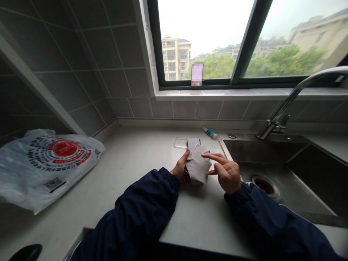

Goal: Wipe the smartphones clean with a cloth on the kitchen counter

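Observation:
My left hand (180,168) grips a phone from its left side, the thumb on top. A light grey cloth (199,168) is draped over the phone, so only a thin dark edge (186,169) shows at the left. My right hand (227,173) is on the right with fingers stretched apart. Its fingertips touch the cloth's right part. Just behind the cloth lies a flat pale rectangle with a dark border (193,142), partly covered. A clear phone case (179,143) lies left of that rectangle.
A white plastic bag (58,159) with red and black print lies on the counter (119,159) at left. A small tube (210,132) is near the back. Right of my hands are a steel sink (246,154) and a chrome faucet (281,105), below a window.

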`<action>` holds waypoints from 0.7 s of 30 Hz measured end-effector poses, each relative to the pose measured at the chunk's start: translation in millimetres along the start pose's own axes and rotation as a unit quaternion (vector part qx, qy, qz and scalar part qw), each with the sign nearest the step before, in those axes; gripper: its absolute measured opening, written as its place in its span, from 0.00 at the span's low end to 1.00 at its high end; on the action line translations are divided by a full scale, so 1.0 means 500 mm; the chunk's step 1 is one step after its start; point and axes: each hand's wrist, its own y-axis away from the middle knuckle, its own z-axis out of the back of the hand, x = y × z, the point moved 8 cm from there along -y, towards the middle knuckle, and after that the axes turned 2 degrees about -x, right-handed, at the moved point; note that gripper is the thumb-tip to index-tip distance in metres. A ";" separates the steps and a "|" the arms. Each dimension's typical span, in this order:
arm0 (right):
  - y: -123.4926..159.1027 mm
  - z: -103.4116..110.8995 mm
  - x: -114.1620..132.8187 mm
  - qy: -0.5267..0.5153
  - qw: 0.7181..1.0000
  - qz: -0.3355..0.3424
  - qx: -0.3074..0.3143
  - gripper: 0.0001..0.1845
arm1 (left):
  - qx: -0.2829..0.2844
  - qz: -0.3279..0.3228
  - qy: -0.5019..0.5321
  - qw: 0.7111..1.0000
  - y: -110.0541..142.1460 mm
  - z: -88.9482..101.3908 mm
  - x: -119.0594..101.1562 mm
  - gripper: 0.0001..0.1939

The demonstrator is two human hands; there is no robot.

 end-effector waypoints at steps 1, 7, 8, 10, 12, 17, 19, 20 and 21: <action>0.000 0.004 0.002 0.001 1.000 0.000 -0.011 0.26 | 0.004 0.001 0.002 1.000 0.000 -0.002 0.000 0.37; 0.008 -0.029 0.048 0.050 0.989 0.125 0.058 0.16 | 0.007 0.003 0.006 1.000 0.005 -0.016 -0.002 0.39; 0.013 -0.044 0.052 0.059 0.983 0.146 0.097 0.15 | -0.001 0.002 0.007 1.000 0.005 -0.013 -0.003 0.41; 0.022 -0.070 0.050 0.082 0.968 0.169 0.169 0.19 | -0.017 0.003 0.004 1.000 0.004 -0.005 -0.002 0.44; 0.029 -0.085 0.039 0.109 0.955 0.173 0.216 0.24 | -0.024 0.016 -0.004 1.000 0.003 0.002 0.004 0.46; 0.024 -0.083 0.011 0.162 0.950 0.160 0.213 0.29 | -0.021 0.008 -0.014 1.000 0.002 0.001 0.005 0.42; 0.018 -0.075 0.000 0.184 0.952 0.154 0.188 0.30 | -0.017 0.006 -0.040 0.999 0.007 -0.005 0.004 0.39; 0.016 -0.072 -0.004 0.194 0.953 0.151 0.176 0.31 | -0.011 0.019 -0.065 0.998 0.011 -0.009 0.008 0.38; 0.014 -0.069 -0.008 0.203 0.954 0.150 0.165 0.31 | -0.004 0.039 -0.093 0.995 0.016 -0.014 0.013 0.38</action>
